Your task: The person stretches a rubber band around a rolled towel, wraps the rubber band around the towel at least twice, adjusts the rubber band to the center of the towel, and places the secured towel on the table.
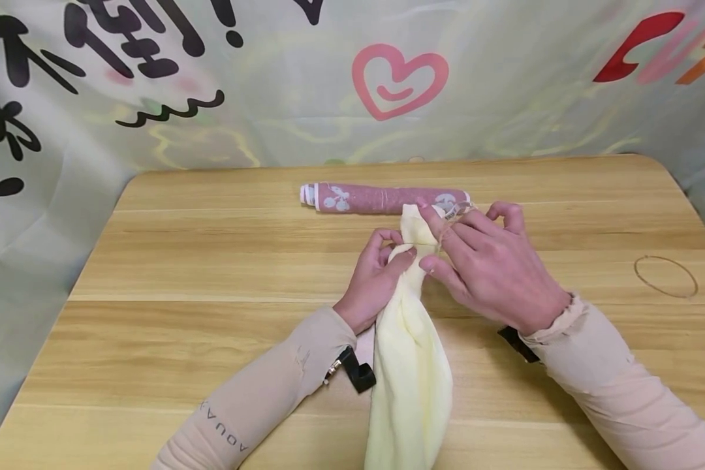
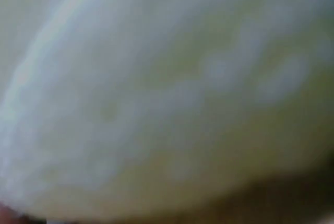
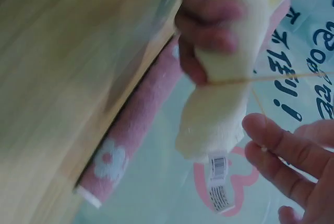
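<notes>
A long pale yellow cloth (image 1: 411,365) is bunched near its far end, where my left hand (image 1: 376,281) grips it with thumb and curled fingers. A thin rubber band (image 3: 229,82) lies around the gathered part in the right wrist view, with strands stretched away from it. My right hand (image 1: 493,261) holds the stretched band on its fingers, just right of the cloth's end. A white barcode label (image 3: 218,167) hangs from that end. Blurred pale cloth (image 2: 130,119) fills most of the left wrist view.
Behind the cloth's end, a rolled pink towel (image 1: 358,199) with pale patterns lies across the wooden table (image 1: 182,261). A loose rubber band (image 1: 668,295) lies at the right. A printed curtain (image 1: 305,85) stands behind the table.
</notes>
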### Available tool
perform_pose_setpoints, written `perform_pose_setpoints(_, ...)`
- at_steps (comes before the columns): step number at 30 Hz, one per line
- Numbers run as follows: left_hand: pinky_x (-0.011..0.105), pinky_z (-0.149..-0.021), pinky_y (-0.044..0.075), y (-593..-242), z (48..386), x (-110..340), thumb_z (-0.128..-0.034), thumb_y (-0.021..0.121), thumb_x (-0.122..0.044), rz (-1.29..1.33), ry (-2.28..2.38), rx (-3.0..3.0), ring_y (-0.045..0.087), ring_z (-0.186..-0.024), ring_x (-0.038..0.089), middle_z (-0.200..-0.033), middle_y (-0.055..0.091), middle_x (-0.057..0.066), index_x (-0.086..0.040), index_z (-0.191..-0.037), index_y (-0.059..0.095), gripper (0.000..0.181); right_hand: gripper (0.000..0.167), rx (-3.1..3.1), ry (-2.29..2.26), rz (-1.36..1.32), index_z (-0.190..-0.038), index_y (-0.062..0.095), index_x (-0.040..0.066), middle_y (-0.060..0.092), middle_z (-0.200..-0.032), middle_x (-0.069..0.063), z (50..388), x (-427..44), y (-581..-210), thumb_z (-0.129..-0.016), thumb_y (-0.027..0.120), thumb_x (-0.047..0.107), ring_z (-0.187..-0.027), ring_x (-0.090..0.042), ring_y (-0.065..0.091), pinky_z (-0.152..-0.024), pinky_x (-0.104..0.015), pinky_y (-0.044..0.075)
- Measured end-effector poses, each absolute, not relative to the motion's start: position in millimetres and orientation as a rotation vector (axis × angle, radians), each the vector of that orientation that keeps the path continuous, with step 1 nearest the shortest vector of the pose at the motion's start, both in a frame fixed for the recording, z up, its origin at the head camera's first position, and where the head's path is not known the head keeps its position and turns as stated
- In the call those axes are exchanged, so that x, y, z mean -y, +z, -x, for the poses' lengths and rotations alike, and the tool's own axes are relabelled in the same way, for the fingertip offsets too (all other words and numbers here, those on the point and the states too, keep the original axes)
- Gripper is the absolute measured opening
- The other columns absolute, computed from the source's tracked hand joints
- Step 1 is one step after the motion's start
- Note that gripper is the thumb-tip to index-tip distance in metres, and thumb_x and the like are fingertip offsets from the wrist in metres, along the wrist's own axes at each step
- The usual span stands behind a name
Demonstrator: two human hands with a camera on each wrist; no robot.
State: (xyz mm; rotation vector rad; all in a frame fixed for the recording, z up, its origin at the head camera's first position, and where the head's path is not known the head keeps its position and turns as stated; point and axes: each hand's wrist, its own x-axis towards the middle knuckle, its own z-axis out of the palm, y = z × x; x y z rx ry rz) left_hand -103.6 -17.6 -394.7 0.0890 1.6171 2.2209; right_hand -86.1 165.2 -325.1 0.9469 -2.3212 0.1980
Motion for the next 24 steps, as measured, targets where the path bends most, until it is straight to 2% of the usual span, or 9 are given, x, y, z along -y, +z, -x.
perform_pose_setpoints(4,0.024,-0.062,0.058,-394.0,103.4,17.3,-0.1035,0.055,-0.008,-0.084,2.264,-1.628,0.066,-0.075,0.012,-0.101,0.062,0.003,-0.019,-0.114,0.043,0.019,0.069,2.342,0.336,-0.929,-0.147,0.053,-0.003,0.061,-0.063,-0.007,84.3,-162.6,-326.1,-0.112,0.028,0.051,-0.072,-0.027,0.057,-0.084,-0.058,0.038)
perform_pose_setpoints(11,0.024,-0.065,0.059,-392.6,102.7,17.5,-0.1013,0.056,-0.005,-0.059,2.343,-1.619,0.069,-0.078,0.013,-0.108,0.062,0.005,-0.017,-0.116,0.047,0.021,0.076,2.495,0.593,-0.884,-0.156,0.037,-0.005,0.061,-0.065,-0.003,83.2,-162.8,-327.5,-0.111,0.023,0.055,-0.065,-0.019,0.061,-0.100,-0.060,0.040)
perform_pose_setpoints(15,0.026,-0.065,0.061,-392.1,102.5,17.5,-0.0995,0.056,-0.001,-0.057,2.427,-1.554,0.071,-0.080,0.017,-0.112,0.061,0.007,-0.017,-0.113,0.048,0.023,0.074,2.463,0.748,-0.855,-0.152,0.042,-0.007,0.063,-0.062,-0.006,85.8,-163.5,-331.4,-0.111,0.027,0.052,-0.065,-0.022,0.067,-0.104,-0.059,0.043)
perform_pose_setpoints(17,0.026,-0.066,0.061,-392.0,102.5,17.6,-0.0986,0.056,0.000,-0.065,2.460,-1.542,0.071,-0.082,0.018,-0.112,0.061,0.007,-0.018,-0.111,0.048,0.023,0.072,2.421,0.804,-0.821,-0.147,0.049,-0.007,0.067,-0.063,-0.010,87.2,-163.1,-334.4,-0.111,0.030,0.052,-0.072,-0.031,0.071,-0.099,-0.058,0.050)
perform_pose_setpoints(19,0.026,-0.068,0.061,-391.5,102.5,17.8,-0.0975,0.057,0.001,-0.070,2.487,-1.551,0.070,-0.085,0.017,-0.112,0.061,0.007,-0.018,-0.110,0.049,0.024,0.069,2.385,0.875,-0.771,-0.143,0.056,-0.005,0.073,-0.070,-0.014,88.5,-162.4,-337.4,-0.109,0.036,0.052,-0.081,-0.037,0.073,-0.087,-0.053,0.057)
perform_pose_setpoints(21,0.026,-0.069,0.061,-391.4,102.1,17.9,-0.0965,0.057,0.001,-0.076,2.501,-1.567,0.068,-0.087,0.017,-0.111,0.061,0.006,-0.018,-0.109,0.050,0.024,0.064,2.366,0.933,-0.710,-0.140,0.060,-0.002,0.078,-0.077,-0.016,89.0,-161.8,-340.5,-0.108,0.043,0.051,-0.093,-0.041,0.074,-0.075,-0.041,0.060)
perform_pose_setpoints(22,0.026,-0.068,0.060,-391.2,102.0,17.9,-0.0959,0.058,0.001,-0.070,2.506,-1.575,0.067,-0.087,0.016,-0.111,0.061,0.006,-0.018,-0.108,0.051,0.024,0.058,2.365,0.979,-0.677,-0.140,0.061,0.000,0.079,-0.082,-0.016,89.0,-161.6,-341.6,-0.107,0.048,0.046,-0.097,-0.040,0.075,-0.067,-0.033,0.058)
perform_pose_setpoints(24,0.025,-0.068,0.060,-391.0,102.0,17.7,-0.0947,0.059,0.002,-0.065,2.523,-1.581,0.066,-0.088,0.015,-0.111,0.061,0.005,-0.017,-0.108,0.052,0.024,0.048,2.386,1.077,-0.596,-0.141,0.061,0.003,0.081,-0.087,-0.014,88.6,-160.7,-342.6,-0.107,0.056,0.036,-0.094,-0.024,0.078,-0.055,-0.020,0.048)
